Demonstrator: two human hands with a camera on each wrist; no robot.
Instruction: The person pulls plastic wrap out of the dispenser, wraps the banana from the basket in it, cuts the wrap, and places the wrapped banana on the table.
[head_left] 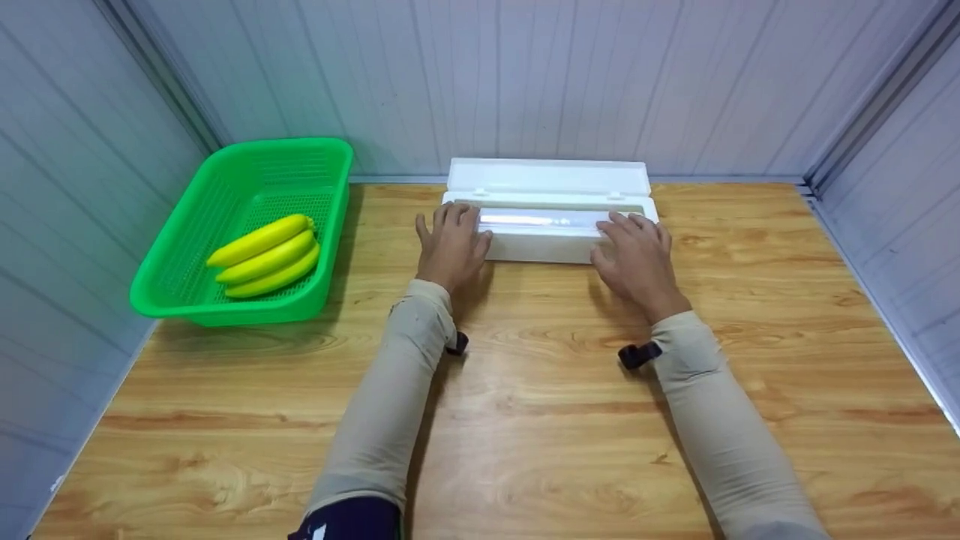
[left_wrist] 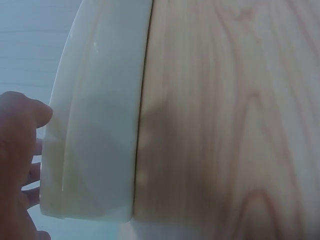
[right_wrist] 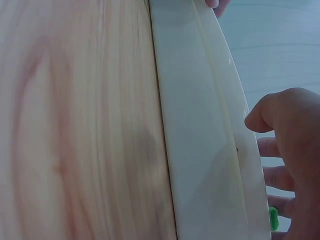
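Observation:
A long white plastic box [head_left: 540,248] stands at the back of the table with its hinged lid [head_left: 547,176] tipped back. Along its opening lies a shiny, clear strip [head_left: 536,220] that looks like a roll of cling film. My left hand [head_left: 453,244] is at the left end of the strip, fingers over the box top and thumb by the front edge. At the other end, my right hand [head_left: 636,251] lies the same way. Both wrist views show the thumbs near the box's upper edge, with fingertips partly hidden behind it. Whether either hand pinches the strip is unclear.
A green plastic basket [head_left: 150,309] stands at the back left with a bunch of yellow bananas [head_left: 262,255] in it. Panelled walls [head_left: 540,82] enclose the wooden tabletop [head_left: 540,420]. A small green piece [right_wrist: 274,218] shows beside the right fingers.

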